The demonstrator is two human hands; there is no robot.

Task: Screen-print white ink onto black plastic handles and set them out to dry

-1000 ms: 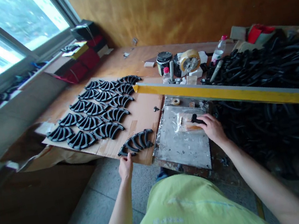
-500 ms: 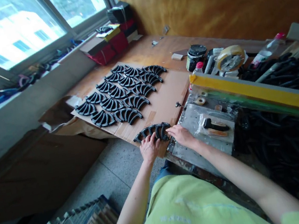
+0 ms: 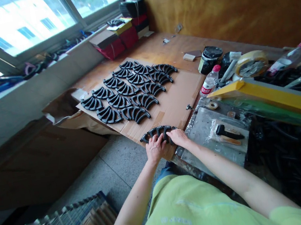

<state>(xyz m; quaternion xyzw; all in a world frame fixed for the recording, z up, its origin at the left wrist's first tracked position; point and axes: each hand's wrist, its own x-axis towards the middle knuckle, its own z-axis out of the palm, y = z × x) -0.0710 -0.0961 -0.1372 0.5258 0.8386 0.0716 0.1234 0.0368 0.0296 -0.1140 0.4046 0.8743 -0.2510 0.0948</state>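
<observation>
A short curved row of black T-shaped pieces [image 3: 158, 129] lies at the near corner of a cardboard sheet [image 3: 177, 88]. My left hand [image 3: 155, 148] is over the near side of the row, its fingers bent and closed on the pieces. At the right end of the row, my right hand [image 3: 178, 137] has its fingers pressed together on a piece; the fingertips partly hide it. Farther up the sheet lie several fan-shaped groups of similar black pieces [image 3: 137, 113], set close together in rows. A small dark metal clip-like thing [image 3: 188, 107] sits near the sheet's right edge.
On the right, a grey plate [image 3: 199, 125] carries a black T-shaped piece [image 3: 225, 132] on plastic film. Beyond it stand a red-capped bottle [image 3: 209, 82], a black-lidded jar [image 3: 210, 59] and a tape roll [image 3: 251, 63]. A yellow-edged board [image 3: 278, 95] borders heaped black pieces. Red boxes [image 3: 112, 49] stand by the window.
The view has shifted, so the scene sits farther right. My right hand has moved in closer to my left, onto the right end of the row.
</observation>
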